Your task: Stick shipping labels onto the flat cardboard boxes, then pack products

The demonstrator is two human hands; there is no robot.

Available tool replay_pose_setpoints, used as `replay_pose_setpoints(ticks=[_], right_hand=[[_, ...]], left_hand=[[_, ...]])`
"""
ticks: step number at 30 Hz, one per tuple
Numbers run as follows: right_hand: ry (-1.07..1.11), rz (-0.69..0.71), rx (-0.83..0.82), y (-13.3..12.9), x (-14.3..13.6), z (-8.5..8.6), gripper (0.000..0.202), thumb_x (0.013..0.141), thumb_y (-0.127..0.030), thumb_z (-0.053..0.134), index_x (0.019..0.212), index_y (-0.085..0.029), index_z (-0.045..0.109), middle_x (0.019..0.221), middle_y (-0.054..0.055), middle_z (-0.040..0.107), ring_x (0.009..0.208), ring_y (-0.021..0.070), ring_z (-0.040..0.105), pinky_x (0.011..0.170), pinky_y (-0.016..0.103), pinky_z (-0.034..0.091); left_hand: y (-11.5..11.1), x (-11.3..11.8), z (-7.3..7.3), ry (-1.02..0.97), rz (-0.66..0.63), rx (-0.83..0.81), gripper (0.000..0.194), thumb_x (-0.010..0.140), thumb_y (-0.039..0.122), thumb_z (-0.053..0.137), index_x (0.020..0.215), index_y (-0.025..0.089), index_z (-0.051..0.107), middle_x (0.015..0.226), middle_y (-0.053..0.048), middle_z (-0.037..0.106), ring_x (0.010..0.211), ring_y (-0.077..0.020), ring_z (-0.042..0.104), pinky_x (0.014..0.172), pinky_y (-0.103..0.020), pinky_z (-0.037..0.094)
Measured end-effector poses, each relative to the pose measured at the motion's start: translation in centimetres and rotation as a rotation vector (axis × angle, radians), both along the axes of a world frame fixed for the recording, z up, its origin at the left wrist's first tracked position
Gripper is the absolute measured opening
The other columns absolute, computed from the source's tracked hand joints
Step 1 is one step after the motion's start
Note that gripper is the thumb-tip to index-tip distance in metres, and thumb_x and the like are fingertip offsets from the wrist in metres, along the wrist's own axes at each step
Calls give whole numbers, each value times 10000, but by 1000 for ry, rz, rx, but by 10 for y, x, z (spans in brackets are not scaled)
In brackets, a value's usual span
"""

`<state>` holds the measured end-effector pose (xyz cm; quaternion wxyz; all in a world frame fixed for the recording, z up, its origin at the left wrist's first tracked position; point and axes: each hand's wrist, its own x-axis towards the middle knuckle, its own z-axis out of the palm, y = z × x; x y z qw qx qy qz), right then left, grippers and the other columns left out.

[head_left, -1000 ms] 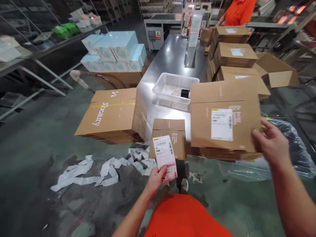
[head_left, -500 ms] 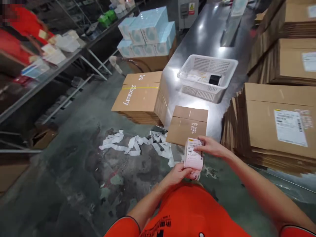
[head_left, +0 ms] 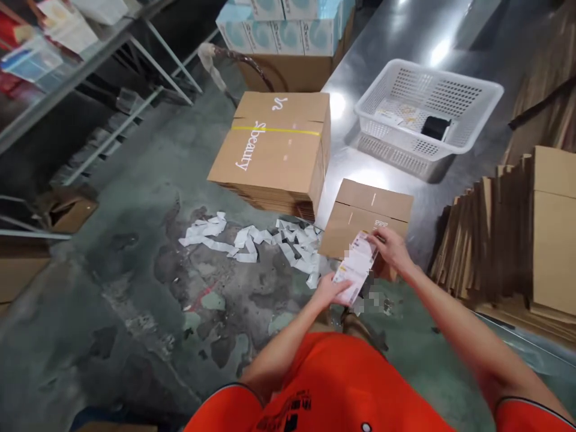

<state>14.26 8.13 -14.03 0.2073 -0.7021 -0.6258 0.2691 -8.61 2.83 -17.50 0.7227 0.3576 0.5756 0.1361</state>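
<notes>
A strip of printed labels (head_left: 356, 269) stretches between my two hands, in front of my body. Its lower end is pinched by my left hand (head_left: 330, 290), thumb on top. My right hand (head_left: 390, 247) grips the upper end, over the near edge of a flat brown carton (head_left: 355, 219) on the metal table. Part of the strip is blurred. Beyond the carton stands a white plastic basket (head_left: 477, 108) with a black item and some papers inside.
A strapped stack of flat cartons (head_left: 274, 144) stands left of the metal table (head_left: 342, 129). More folded cartons (head_left: 477, 240) are at the right. Crumpled white strips (head_left: 247, 243) lie on the floor. A shelf rack (head_left: 90, 72) and pale blue boxes (head_left: 288, 37) are farther back.
The view has shifted, so the table and basket appear closer and farther right. My right hand has moved up and right, and the label strip is now tilted and stretched longer.
</notes>
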Motion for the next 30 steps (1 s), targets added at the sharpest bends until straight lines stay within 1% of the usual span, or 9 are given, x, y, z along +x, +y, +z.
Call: replay_pose_setpoints(ticks=[4, 8, 10, 13, 17, 21, 25, 28, 30], right_hand=[[-372, 17, -52, 38, 17, -14, 462, 852, -474, 555, 1210, -187, 608, 1170, 180, 616, 1045, 352, 518, 873, 478, 378], [-453, -10, 5, 39, -6, -23, 705, 877, -449, 515, 1470, -117, 326, 1415, 230, 444, 1250, 389, 402, 968, 517, 332], [-446, 2, 38, 34, -34, -34, 666, 918, -431, 430, 1466, -72, 313, 1474, 225, 382, 1350, 361, 311, 1060, 517, 260], [-435, -31, 26, 29, -65, -53, 655, 930, -456, 372, 1452, -61, 339, 1523, 219, 308, 1421, 366, 194, 1121, 584, 115], [-283, -122, 28, 10, -39, -57, 614, 912, -447, 396, 1427, -111, 394, 1527, 186, 314, 1420, 336, 221, 1126, 547, 195], [-158, -661, -72, -37, 7, -40, 570, 857, -419, 448, 1313, -80, 506, 1385, 242, 469, 1282, 370, 416, 1040, 570, 335], [99, -698, -38, -66, 5, -9, 521, 805, -413, 525, 1234, -120, 561, 1240, 190, 599, 1144, 324, 547, 988, 518, 424], [365, -728, 172, -82, 12, 40, 565, 810, -429, 560, 1306, -166, 499, 1205, 134, 631, 1049, 248, 612, 929, 436, 490], [379, -745, 314, -105, 42, 81, 561, 807, -469, 592, 1294, -201, 519, 1146, 107, 656, 965, 223, 641, 864, 414, 521]], left_hand=[[-40, -52, -26, -4, -72, -132, 427, 542, 422, 821, 842, 133, 726, 858, -93, 750, 789, -248, 676, 810, -418, 533], [-56, -84, -17, -51, -88, -76, 431, 646, 499, 744, 880, 136, 756, 933, -104, 757, 912, -282, 681, 922, -447, 493], [-38, -83, -6, -15, -36, 61, 394, 707, 482, 703, 896, 141, 764, 972, -106, 755, 959, -283, 671, 962, -427, 475], [14, -63, 3, 78, 73, 250, 357, 774, 414, 653, 976, 136, 748, 1025, -105, 747, 1001, -277, 660, 974, -410, 471], [72, -32, -2, 119, 59, 336, 304, 816, 299, 609, 1041, 126, 719, 1098, -112, 727, 1041, -247, 652, 973, -377, 474], [81, -26, -6, 113, 31, 371, 281, 800, 304, 628, 1008, 142, 725, 1073, -101, 737, 1037, -244, 654, 966, -373, 474], [65, -31, 14, 91, 101, 364, 372, 739, 433, 673, 930, 120, 737, 991, -108, 753, 961, -265, 668, 905, -382, 498], [49, -28, 47, 52, 217, 348, 460, 675, 517, 707, 894, 114, 734, 891, -92, 753, 842, -247, 674, 809, -353, 521], [34, -21, 70, -19, 220, 335, 469, 660, 544, 716, 865, 122, 728, 830, -68, 740, 772, -215, 663, 743, -317, 522]])
